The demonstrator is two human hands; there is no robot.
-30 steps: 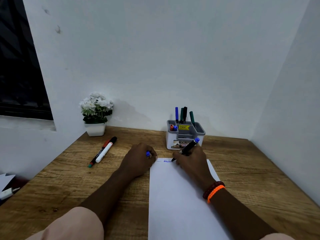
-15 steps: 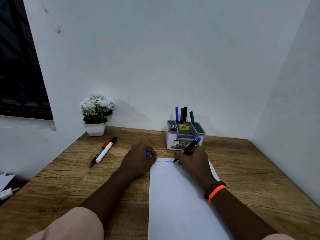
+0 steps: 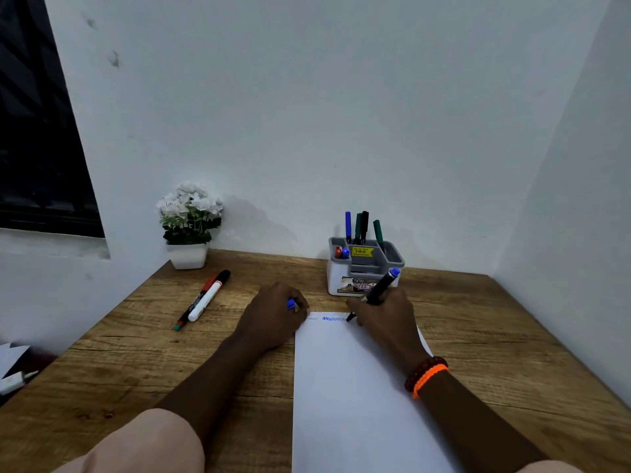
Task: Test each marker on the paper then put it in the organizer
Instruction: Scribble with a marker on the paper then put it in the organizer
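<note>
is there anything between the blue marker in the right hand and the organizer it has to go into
Nothing visible is in the way. The right hand holds the black-bodied blue marker on the white paper, directly in front of the grey and white plastic organizer, with only bare wooden table between them.

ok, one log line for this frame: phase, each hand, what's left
phase: testing blue marker on paper | right hand: grips marker, tip at blue squiggle | left hand: holds blue cap | left: two markers on table
</note>
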